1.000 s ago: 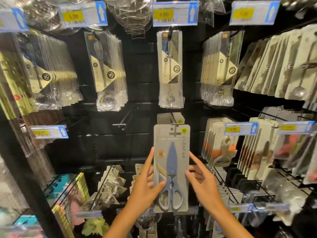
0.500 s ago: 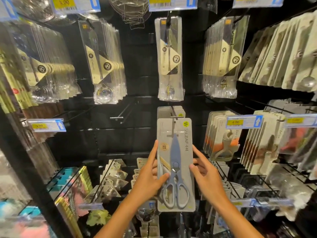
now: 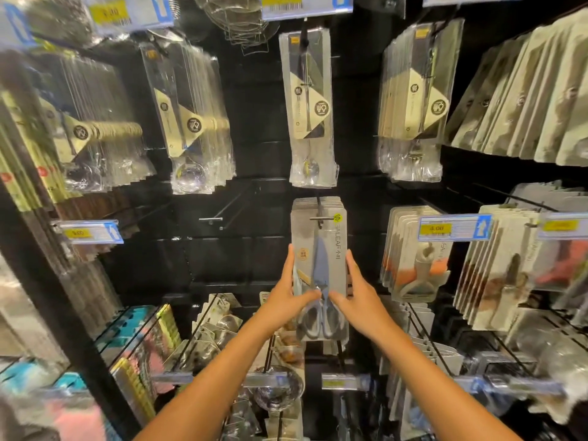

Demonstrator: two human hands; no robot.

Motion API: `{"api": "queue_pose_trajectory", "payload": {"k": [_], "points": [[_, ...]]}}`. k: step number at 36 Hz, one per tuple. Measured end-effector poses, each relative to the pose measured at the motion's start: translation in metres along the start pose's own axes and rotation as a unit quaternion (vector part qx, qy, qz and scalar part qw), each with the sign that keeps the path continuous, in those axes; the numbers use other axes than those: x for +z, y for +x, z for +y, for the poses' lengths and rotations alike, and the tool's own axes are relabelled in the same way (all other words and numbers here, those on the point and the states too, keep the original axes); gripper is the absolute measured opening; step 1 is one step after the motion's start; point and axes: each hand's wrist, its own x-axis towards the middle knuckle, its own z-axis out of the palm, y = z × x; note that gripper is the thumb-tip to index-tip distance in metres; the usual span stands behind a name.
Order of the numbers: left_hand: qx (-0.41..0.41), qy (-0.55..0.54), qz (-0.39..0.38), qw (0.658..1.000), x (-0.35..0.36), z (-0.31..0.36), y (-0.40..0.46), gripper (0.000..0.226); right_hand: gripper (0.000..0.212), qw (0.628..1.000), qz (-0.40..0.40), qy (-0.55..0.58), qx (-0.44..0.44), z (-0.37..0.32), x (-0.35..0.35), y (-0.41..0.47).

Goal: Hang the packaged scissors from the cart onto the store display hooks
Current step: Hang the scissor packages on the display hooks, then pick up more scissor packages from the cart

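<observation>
Your left hand (image 3: 284,300) and right hand (image 3: 356,299) hold the grey cardboard pack of blue-bladed, grey-handled scissors (image 3: 319,275) between them, one at each long edge. Your left fingers run straight up the pack's left edge with the thumb curled across its front near the scissor pivot; your right fingers lie up the right edge, with the thumb pressing the front from the other side. So both hands are grasping the pack, pinching it between thumb and fingers.

The pack hangs upright at the centre of the black display wall, its top at the metal display hook (image 3: 320,218), whose crossbar end shows in front of the card's upper part. Right behind it sits a stack of matching grey scissor packs (image 3: 316,203) on the same hook, only their top edges showing.

Above, a clear plastic sleeve holding a long steel spoon (image 3: 310,116) hangs alone on its peg. To its left, a thick row of clear sleeves with ladle-like utensils (image 3: 191,122) fills another peg, and to its right a row of sleeved forks (image 3: 413,106) fills a third. Just left of the scissors, a bare double-wire hook (image 3: 211,219) sticks out from the wall.

To the right of your right hand, a row of grey cards holding orange-and-white kitchen tools (image 3: 413,256) hangs beneath a blue-framed yellow price tag (image 3: 453,229). Below your forearms, lower pegs carry more carded items, too blurred to tell apart
</observation>
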Motion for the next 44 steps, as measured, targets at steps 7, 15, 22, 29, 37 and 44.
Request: {"api": "queue_pose_trajectory", "payload": {"k": [7, 15, 22, 29, 37, 44], "points": [[-0.019, 0.067, 0.013, 0.997, 0.001, 0.004, -0.002, 0.102, 0.102, 0.996, -0.014, -0.074, 0.056, 0.019, -0.001, 0.007], [-0.019, 0.29, 0.044, 0.956, -0.022, -0.036, -0.058, 0.084, 0.069, 0.989, -0.049, -0.139, -0.007, 0.043, 0.005, -0.038], [-0.009, 0.432, 0.059, 0.9, -0.049, -0.066, -0.148, 0.074, 0.056, 0.967, -0.166, -0.135, -0.139, 0.033, 0.053, -0.06], [-0.153, 0.484, 0.072, 0.859, -0.086, -0.101, -0.272, 0.068, 0.057, 0.912, -0.309, -0.102, -0.249, 0.032, 0.164, -0.089], [-0.349, 0.441, 0.123, 0.818, -0.119, -0.154, -0.436, 0.068, 0.069, 0.844, -0.424, -0.078, -0.319, -0.039, 0.271, -0.145], [-0.462, 0.399, 0.205, 0.765, -0.145, -0.16, -0.556, 0.1, 0.064, 0.761, -0.51, -0.188, -0.353, -0.097, 0.378, -0.193]]}}
